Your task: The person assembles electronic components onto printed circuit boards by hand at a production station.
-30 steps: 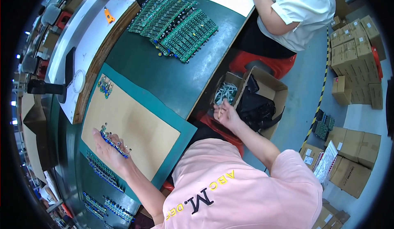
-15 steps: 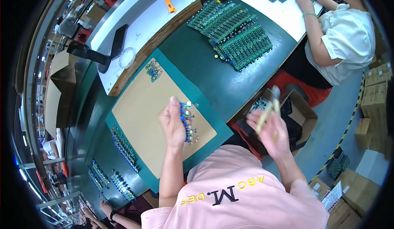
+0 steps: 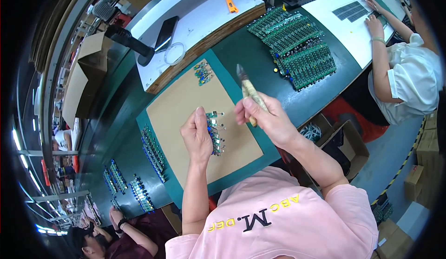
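Observation:
My left hand point(image 3: 197, 136) is closed round a strip of green circuit board point(image 3: 215, 133) with blue and white parts along it. Thin wire legs with small tips stick out from its right side. The hand is above a tan sheet point(image 3: 179, 101) on a green mat. To the right, my right hand point(image 3: 269, 117) grips pliers point(image 3: 251, 91) with pale yellow handles, their dark pointed end turned up and away from me. The pliers are apart from the board, and their exact kind is too small to tell. Several small parts point(image 3: 203, 73) lie at the sheet's far corner.
Stacked circuit boards point(image 3: 297, 45) lie on the table at the far right. More board strips point(image 3: 152, 152) rest left of the mat. A white raised shelf point(image 3: 195, 15) holds an orange cutter point(image 3: 231, 3) and a phone point(image 3: 166, 33). Co-workers sit at right and lower left.
My right hand has swung the pliers from the box at my right side up and left, over the mat's right edge. The left hand still holds the board; the whole view has shifted.

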Demonstrator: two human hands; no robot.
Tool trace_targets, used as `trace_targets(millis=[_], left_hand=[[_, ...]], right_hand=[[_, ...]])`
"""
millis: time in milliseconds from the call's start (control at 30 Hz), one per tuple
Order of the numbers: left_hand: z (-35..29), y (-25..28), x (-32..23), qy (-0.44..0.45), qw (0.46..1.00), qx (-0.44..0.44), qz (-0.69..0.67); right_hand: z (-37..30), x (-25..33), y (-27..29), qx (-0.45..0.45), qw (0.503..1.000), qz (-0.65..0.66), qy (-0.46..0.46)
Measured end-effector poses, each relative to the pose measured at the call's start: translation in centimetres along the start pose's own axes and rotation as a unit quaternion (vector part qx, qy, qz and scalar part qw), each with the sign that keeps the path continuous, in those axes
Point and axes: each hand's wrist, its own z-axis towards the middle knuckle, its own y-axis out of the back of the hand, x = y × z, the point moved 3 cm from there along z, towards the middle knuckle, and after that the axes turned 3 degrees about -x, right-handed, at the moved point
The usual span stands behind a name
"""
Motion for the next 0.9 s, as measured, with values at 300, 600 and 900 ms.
trace_targets(millis=[300,600,900], left_hand=[[1.8,-0.4,-1.1,0.006,0.998,-0.069,0.006],[2.6,-0.5,-0.2,-0.031,0.996,-0.066,0.045],[4.7,-3.2,2.5,-0.038,0.987,-0.085,0.128]], right_hand=[[-0.3,-1.7,-0.9,0.027,0.996,0.062,-0.051],[1.3,-3.7,-0.6,0.061,0.981,0.173,-0.067],[3.8,-5.4,0.8,-0.058,0.980,0.188,-0.016]])
